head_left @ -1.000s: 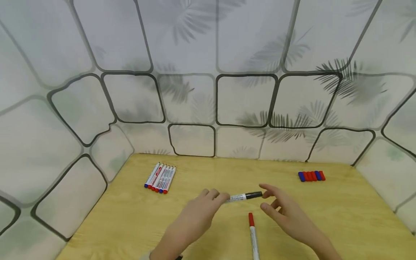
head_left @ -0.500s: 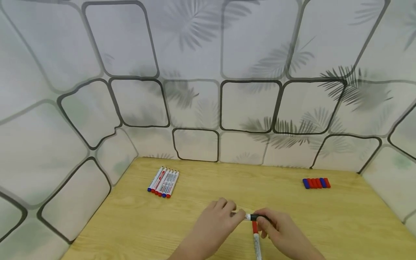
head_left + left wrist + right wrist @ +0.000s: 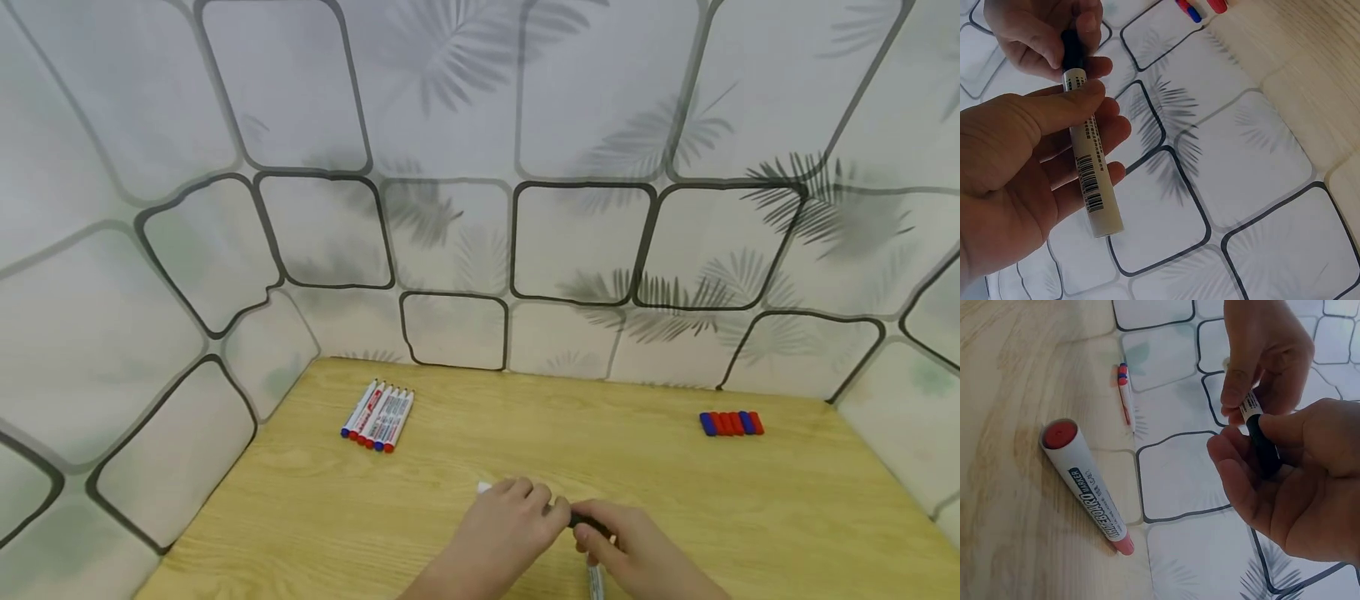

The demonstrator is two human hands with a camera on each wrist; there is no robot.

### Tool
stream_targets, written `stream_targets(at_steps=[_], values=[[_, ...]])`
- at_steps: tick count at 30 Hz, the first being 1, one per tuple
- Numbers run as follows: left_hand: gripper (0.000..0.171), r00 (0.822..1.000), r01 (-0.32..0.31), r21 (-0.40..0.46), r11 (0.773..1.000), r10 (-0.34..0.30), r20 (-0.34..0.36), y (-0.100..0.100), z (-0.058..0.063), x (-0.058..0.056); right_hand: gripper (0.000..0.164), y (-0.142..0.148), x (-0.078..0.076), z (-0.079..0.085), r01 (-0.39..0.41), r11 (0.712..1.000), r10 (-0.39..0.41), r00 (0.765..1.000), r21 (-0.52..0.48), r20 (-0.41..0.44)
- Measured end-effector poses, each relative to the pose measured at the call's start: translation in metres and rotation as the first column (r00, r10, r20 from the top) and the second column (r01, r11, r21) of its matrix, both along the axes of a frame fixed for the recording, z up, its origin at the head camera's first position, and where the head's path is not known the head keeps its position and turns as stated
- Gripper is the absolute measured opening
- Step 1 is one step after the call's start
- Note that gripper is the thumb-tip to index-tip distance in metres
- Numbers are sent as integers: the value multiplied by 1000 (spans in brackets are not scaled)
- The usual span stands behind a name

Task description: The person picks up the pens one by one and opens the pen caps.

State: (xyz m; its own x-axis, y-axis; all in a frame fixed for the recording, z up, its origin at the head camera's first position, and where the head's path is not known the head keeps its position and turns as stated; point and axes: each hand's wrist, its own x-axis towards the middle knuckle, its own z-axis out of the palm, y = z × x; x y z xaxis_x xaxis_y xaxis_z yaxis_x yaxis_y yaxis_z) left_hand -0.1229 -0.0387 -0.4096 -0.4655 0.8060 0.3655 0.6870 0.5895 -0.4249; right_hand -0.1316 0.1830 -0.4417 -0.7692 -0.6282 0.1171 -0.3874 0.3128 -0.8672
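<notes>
Both hands are on one black-capped marker [image 3: 1088, 162] in front of me. My left hand [image 3: 502, 529] holds its white barrel between thumb and fingers; the barcode and the flat white end show in the left wrist view. My right hand [image 3: 626, 542] grips the black cap [image 3: 1265, 447], which meets the barrel with no gap I can make out. Beneath the hands, a red-capped whiteboard marker [image 3: 1091, 484] lies on the table; in the head view the right hand hides its cap.
At the back left, several uncapped markers [image 3: 378, 417] lie side by side on the wooden table [image 3: 300, 500]. A row of red and blue caps [image 3: 732, 423] sits at the back right. Patterned fabric walls [image 3: 450, 242] stand behind and at both sides.
My right hand has come in from the right and taken hold of the black cap. The marker has moved nearer to me and turned, its white end now pointing back left.
</notes>
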Motion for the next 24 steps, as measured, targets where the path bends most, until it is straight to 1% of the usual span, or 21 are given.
stream_targets(at_steps=[3,5,7,9,11,14,16,17,18,19,21,23,24], values=[[20,998,1,19,1000,0,-55,2,-2,1,26,-1,0,-3,-19,1000,20,996,12,-84],[18,996,5,42,999,-1,-91,3,-2,1,23,-1,0,-3,-12,1000,15,995,25,-100],[16,993,10,52,999,-4,-115,3,-3,2,22,-2,1,-1,3,998,3,996,65,-87],[12,994,20,53,998,-14,-106,2,-3,2,24,-3,1,1,11,991,-3,998,134,-56],[10,995,24,40,999,-20,-98,2,-2,2,27,-4,2,2,25,974,-9,997,226,-72],[9,995,17,15,1000,-15,-96,2,-3,1,31,-8,2,1,56,937,-16,993,345,-119],[12,994,-1,-4,1000,1,-106,2,-3,1,34,-11,3,-2,82,912,-6,983,403,-186],[13,995,-9,-12,1000,7,-101,2,-3,1,36,-12,3,-4,92,901,-4,979,425,-203],[14,995,-17,-21,1000,15,-96,2,-3,1,37,-13,4,-5,101,891,2,974,443,-225],[16,997,-23,-29,999,21,-72,2,-3,1,38,-14,4,-7,111,882,9,967,457,-253],[20,1000,-27,-40,999,26,-13,2,-2,1,41,-15,5,-9,130,876,9,958,465,-285],[22,1000,-24,-25,999,25,10,2,-3,0,41,-15,6,-11,150,882,-15,957,447,-291],[22,1000,-20,-12,1000,20,12,2,-3,-1,41,-15,7,-11,160,886,-35,959,436,-280]])
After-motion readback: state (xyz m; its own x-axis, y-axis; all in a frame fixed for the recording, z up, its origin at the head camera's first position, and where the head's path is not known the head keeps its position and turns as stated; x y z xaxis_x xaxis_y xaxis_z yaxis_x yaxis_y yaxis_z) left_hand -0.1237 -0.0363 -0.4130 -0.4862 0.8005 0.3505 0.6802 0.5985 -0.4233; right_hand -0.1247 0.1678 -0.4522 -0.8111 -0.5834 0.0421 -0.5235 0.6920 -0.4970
